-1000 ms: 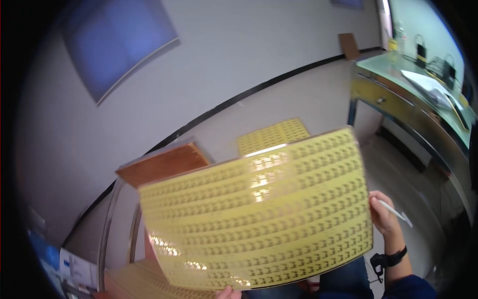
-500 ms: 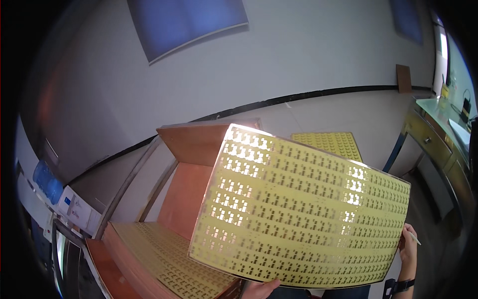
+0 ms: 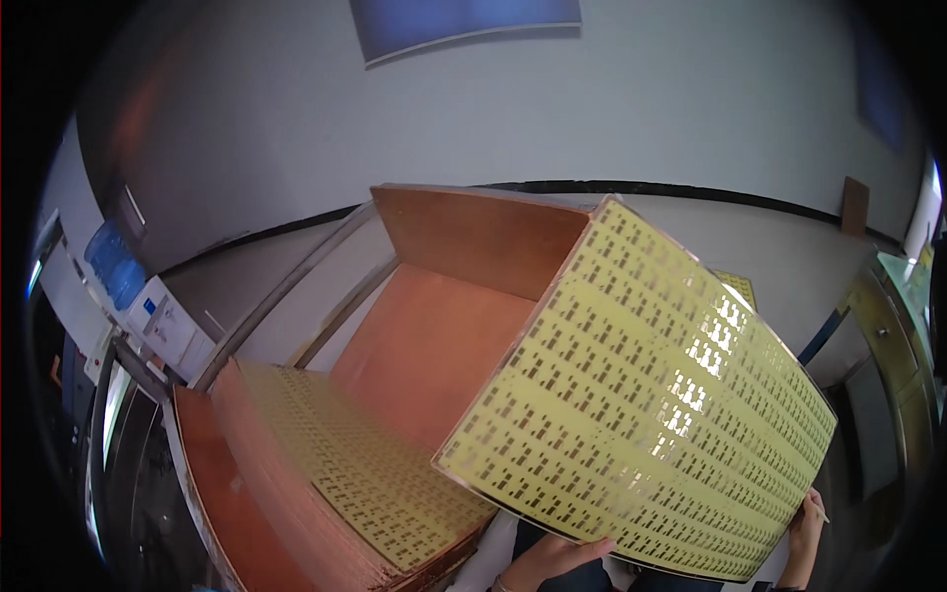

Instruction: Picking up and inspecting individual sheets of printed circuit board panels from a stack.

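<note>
The head view shows, nearest the lower edge, the person's left hand (image 3: 557, 562) nearly closed on the bottom edge of a yellow panel (image 3: 592, 395), its thumb over the front face and its other fingers mostly hidden behind. The right hand (image 3: 806, 528) is curled at the panel's lower right edge, gripping it, with a thin white stick (image 3: 823, 514) jutting out from the same hand; how its hidden fingers lie cannot be told. The panel, covered in rows of small dark marks with bright glare across its middle, is held up at a tilt in front of the body. Just left of it, a stack of patterned panels (image 3: 365, 444) rests on a rack (image 3: 286, 286), beside a reddish board (image 3: 424, 345) and below an upright brown board (image 3: 483, 237). Past the held panel's upper right edge, a corner of another yellow panel (image 3: 740, 284) shows. Farther off stand a desk (image 3: 883, 331) at right and a blue water bottle (image 3: 115, 266) at left. A small brown board (image 3: 854, 205) leans against the far wall (image 3: 671, 109).
</note>
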The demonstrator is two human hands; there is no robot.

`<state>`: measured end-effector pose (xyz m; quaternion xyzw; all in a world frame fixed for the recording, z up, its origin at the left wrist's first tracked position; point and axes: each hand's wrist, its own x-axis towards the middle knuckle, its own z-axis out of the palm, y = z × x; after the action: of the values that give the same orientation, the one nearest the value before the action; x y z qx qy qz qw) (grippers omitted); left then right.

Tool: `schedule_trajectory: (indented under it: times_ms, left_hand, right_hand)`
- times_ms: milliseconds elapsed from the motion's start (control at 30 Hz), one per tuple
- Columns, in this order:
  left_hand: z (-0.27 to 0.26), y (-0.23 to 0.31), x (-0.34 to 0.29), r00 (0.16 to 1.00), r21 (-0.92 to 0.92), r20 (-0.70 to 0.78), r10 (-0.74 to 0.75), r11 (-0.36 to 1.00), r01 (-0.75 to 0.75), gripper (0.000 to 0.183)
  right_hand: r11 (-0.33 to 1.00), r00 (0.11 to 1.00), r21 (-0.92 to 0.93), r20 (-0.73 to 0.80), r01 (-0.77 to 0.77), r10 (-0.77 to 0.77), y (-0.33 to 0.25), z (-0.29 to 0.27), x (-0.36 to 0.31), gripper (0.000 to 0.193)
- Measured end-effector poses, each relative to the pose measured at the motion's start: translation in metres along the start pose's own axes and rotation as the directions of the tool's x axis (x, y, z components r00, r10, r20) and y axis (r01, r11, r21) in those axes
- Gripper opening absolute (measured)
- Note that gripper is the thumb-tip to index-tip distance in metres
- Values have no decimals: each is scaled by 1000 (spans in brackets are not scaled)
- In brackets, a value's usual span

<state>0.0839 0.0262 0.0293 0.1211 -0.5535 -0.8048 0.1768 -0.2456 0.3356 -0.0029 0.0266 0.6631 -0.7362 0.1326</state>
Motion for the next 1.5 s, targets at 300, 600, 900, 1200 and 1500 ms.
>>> schedule_trajectory:
  times_ms: [300, 600, 900, 1200, 1500]
  left_hand:
    - [-5, -17, 3, 997, -16, 49, 63, 998, -63, 34]
    - [-46, 12, 25, 928, -435, -348, 132, 854, -284, 46]
    - [-40, 65, 19, 317, 150, -821, 474, 716, -682, 59]
    - [9, 48, 2, 959, 29, -114, 260, 966, -259, 30]
    - [33, 59, 19, 955, 322, 292, 60, 933, -158, 28]
  right_hand:
    - [1000, 988, 0, 153, -2, 2, 9, -25, 15, 23]
    - [968, 858, 228, 514, -108, -26, -40, 49, -15, 50]
    - [912, 786, 388, 602, -129, -145, -14, 232, -47, 31]
    - [901, 640, 25, 696, 432, -326, 60, 394, -108, 28]
    - [935, -250, 202, 960, 293, -129, 106, 382, -204, 47]
